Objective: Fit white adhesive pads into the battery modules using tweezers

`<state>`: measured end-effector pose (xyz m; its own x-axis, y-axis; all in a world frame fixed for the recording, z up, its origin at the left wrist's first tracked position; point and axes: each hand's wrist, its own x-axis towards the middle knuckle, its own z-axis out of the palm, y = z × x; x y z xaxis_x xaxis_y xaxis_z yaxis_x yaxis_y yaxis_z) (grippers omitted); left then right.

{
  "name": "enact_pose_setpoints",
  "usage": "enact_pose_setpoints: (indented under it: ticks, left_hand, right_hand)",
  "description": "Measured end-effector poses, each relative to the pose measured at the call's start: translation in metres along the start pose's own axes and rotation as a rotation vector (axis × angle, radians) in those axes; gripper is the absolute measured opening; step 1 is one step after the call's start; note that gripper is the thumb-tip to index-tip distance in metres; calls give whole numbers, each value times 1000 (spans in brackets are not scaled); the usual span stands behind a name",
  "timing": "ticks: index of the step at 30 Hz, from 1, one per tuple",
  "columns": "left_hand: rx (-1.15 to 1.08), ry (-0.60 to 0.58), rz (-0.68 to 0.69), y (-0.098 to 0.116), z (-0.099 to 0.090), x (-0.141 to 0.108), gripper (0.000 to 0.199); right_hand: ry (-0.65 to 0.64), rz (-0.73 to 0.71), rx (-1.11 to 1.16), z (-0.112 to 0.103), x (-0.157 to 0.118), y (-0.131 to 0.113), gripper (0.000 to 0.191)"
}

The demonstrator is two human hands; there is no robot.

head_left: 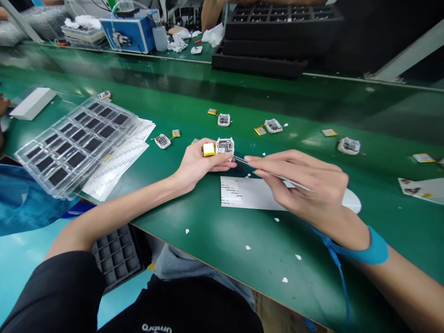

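My left hand (197, 163) holds a small white device housing (225, 145) with an exposed circuit board, and a yellow-edged battery (208, 149) sits beside the housing at my fingers. Metal tweezers (277, 175) are pinched in my right hand (305, 182), their tips at the lower right edge of the housing. Below the hands lies a white strip sheet (255, 193) with printed lines, partly covered by my right hand. A blue wrist strap (376, 249) circles my right wrist.
Several open housings with batteries, one of them (273, 125), lie across the green table (194, 208). Clear trays with dark pads (69, 143) are stacked at left on printed sheets. Black trays (263, 46) and a blue machine (130, 32) stand behind. Small white tabs dot the front.
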<state>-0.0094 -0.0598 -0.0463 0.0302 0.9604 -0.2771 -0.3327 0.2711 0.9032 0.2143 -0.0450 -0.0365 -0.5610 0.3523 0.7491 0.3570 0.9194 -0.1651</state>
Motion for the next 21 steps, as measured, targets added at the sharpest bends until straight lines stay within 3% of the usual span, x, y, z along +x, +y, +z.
enact_pose_setpoints:
  ticks: [3, 6, 9, 14, 16, 18, 21]
  left_hand:
    - [107, -23, 64, 2, -6, 6, 33]
    - [335, 30, 237, 12, -21, 30, 33]
    - [764, 217, 429, 33, -47, 70, 21]
    - [1516, 422, 389, 58, -81, 124, 25]
    - [1596, 374, 447, 54, -80, 135, 34]
    - [1548, 226, 508, 46, -72, 143, 39]
    - [1402, 5, 491, 36, -55, 158, 33]
  right_hand:
    - [92, 115, -2, 7, -5, 9, 42]
    - [151, 350, 72, 22, -15, 22, 19]
    - [170, 458, 162, 33, -21, 30, 21]
    - [220, 459, 183, 26, -11, 23, 19]
    - [219, 420, 168, 21, -6, 17, 18]
    - [183, 351, 139, 17, -3, 13, 17]
    - [105, 245, 107, 15, -3, 10, 19]
